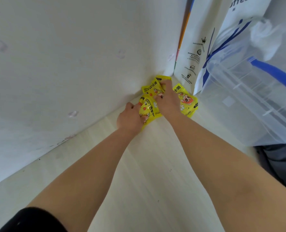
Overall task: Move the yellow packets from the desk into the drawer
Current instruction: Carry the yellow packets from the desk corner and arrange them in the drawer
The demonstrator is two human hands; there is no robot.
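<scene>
Left grip (129, 117) and right grip (169, 101) clutch yellow packets (188, 99) beside the paper bag (190, 52): probably light, crinkly, slippery, best bunched by their edges.

You log glossy yellow plastic-film packets (187, 101), a matt pale wood-grain bench (147, 164), a clear smooth plastic bin (247, 97), a matt white paper bag (194, 52).

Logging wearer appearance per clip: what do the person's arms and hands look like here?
Both forearms are bare. The left hand and right hand wear no gloves; no watch, bracelet or ring shows. A black sleeve covers the upper left arm at the frame's bottom edge; no sleeve is in view on the right arm.
</scene>
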